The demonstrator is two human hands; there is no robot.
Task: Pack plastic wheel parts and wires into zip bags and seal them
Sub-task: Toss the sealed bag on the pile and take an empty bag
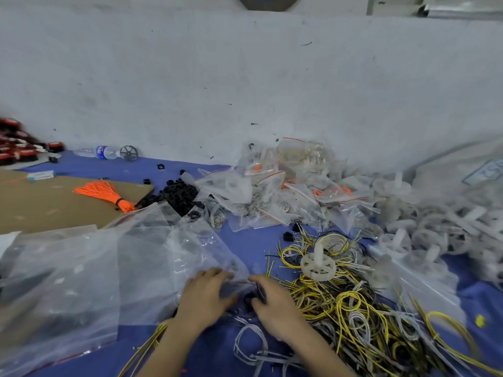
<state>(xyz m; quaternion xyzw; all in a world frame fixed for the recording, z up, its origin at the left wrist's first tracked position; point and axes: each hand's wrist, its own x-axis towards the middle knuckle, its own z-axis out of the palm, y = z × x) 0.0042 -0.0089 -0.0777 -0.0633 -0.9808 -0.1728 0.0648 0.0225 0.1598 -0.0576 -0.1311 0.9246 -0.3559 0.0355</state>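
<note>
My left hand (204,297) and my right hand (272,308) meet at the near middle of the blue table and both pinch a small clear zip bag (239,288) with dark parts and wire inside. A tangle of yellow, black and grey wires (351,314) lies just right of my hands. On top of it stands a white plastic wheel part (318,263). More white wheel parts (435,229) are heaped at the right. Filled zip bags with red strips (272,191) pile up behind.
A stack of empty clear bags (81,281) covers the left foreground. Behind it lie a cardboard sheet (40,202) with an orange cord bundle (106,193), a heap of small black rings (179,194) and a water bottle (103,152). A grey wall (245,77) closes the back.
</note>
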